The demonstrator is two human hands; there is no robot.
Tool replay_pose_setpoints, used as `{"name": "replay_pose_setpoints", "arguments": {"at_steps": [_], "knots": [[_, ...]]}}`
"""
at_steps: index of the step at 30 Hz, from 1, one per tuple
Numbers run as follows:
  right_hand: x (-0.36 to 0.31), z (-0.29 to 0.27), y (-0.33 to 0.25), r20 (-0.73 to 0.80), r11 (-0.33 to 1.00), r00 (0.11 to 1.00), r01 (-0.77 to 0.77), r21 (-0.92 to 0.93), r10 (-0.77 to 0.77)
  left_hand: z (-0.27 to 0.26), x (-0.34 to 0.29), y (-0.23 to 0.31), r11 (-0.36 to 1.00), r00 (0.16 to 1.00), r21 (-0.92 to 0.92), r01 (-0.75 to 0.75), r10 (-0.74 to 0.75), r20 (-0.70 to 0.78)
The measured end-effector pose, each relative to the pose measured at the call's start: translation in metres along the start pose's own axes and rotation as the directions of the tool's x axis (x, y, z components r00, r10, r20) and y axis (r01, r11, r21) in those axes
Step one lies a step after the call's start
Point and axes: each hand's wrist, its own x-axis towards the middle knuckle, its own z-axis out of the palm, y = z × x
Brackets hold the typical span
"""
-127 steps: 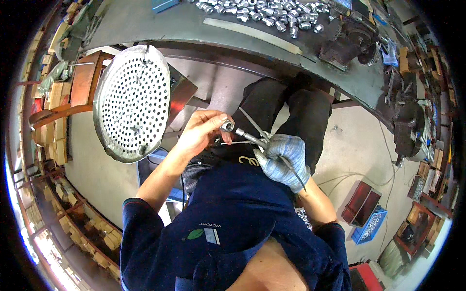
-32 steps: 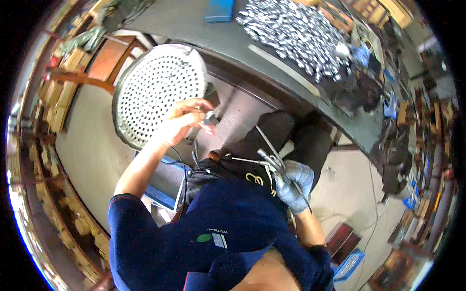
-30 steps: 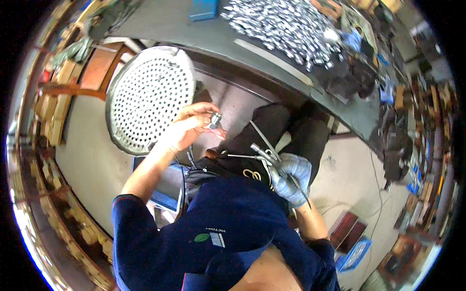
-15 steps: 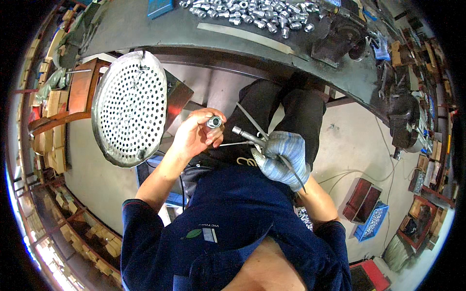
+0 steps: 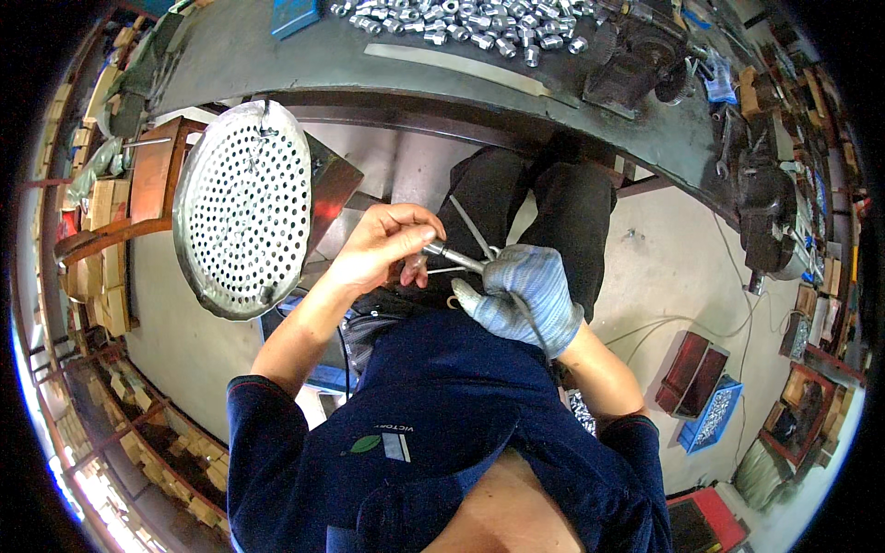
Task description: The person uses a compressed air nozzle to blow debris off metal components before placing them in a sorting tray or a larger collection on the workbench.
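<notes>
1. a small metal fitting sits between the two hands, above the person's lap, on the end of a thin metal tool that slants down to the right.
2. the left hand is bare; its fingertips are curled together around the fitting, thumb below and the other fingers over the top, so most of the fitting is hidden.
3. the right hand wears a grey knit glove and is closed around the tool's lower end; the tool's shaft comes out past its fingers toward the fitting. thin wire loops rise just above the glove.
4. just to the left of the left forearm a round perforated metal tray leans tilted, close to but apart from the hand.
5. beyond the knees runs a dark workbench, with a heap of shiny metal fittings near its far edge and a dark vise at its right end.
6. on the floor to the right stands a blue bin of small metal parts beside a red box.
</notes>
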Motion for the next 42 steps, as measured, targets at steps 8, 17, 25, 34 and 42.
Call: {"name": "replay_pose_setpoints", "arguments": {"at_steps": [8, 17, 25, 34, 42], "knots": [[-0.005, 0.009, 0.005, -0.153, 0.983, 0.975, -0.149, 0.103, 0.164, 0.001, 0.006, 0.011, 0.977, 0.994, 0.184, -0.104, 0.096, 0.053], [-0.008, 0.009, 0.012, -0.158, 0.975, 0.967, -0.182, 0.125, 0.2, 0.004, 0.012, -0.003, 0.993, 0.995, -0.068, -0.095, 0.096, 0.022], [-0.018, 0.006, 0.011, -0.14, 0.889, 0.91, -0.333, 0.316, 0.39, -0.015, 0.019, -0.005, 0.96, 0.941, 0.045, -0.275, 0.279, -0.192], [0.001, -0.001, -0.018, -0.157, 0.981, 0.987, 0.062, 0.181, -0.034, -0.038, 0.02, -0.023, 0.602, 0.844, 0.794, -0.089, 0.468, -0.261], [0.012, 0.005, -0.024, -0.107, 0.961, 0.986, -0.096, 0.258, 0.127, -0.033, 0.016, -0.02, 0.408, 0.802, 0.891, -0.198, 0.59, -0.092]]}}
